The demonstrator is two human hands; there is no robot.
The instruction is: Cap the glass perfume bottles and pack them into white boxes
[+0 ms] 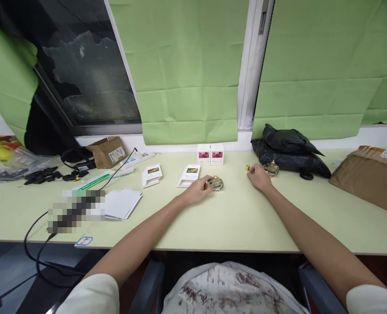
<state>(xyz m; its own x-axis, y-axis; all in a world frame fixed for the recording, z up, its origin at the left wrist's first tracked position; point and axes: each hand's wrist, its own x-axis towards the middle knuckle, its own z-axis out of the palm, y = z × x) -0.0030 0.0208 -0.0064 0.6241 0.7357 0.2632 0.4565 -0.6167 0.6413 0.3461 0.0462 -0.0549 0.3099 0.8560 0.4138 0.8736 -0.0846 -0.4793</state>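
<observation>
Spreading under the left hand point(198, 190) and the right hand point(259, 176), a pale table point(232, 226) is carrying everything. A large brown parcel point(371, 181) is lying well to the right of the right hand's grip, and black plastic bags point(288, 152) are sitting nearer, just beyond that hand. Well left of the left hand, a small brown carton point(105, 152) is standing at the back, with white sheets point(123, 204) lying nearer. 2 white cartons point(188, 178) are resting left of the left hand's grip, 1 of them close beside it. 2 white boxes point(210, 158) with pink pictures are standing beyond that grip. The left hand is holding a round bottle point(217, 183) by its left edge, thumb and fingers narrowly spaced. A second bottle point(271, 168) is sitting just right of the right hand. A gold cap point(247, 168) is showing at the right fingertips; whether they are pinching it, I cannot tell.
</observation>
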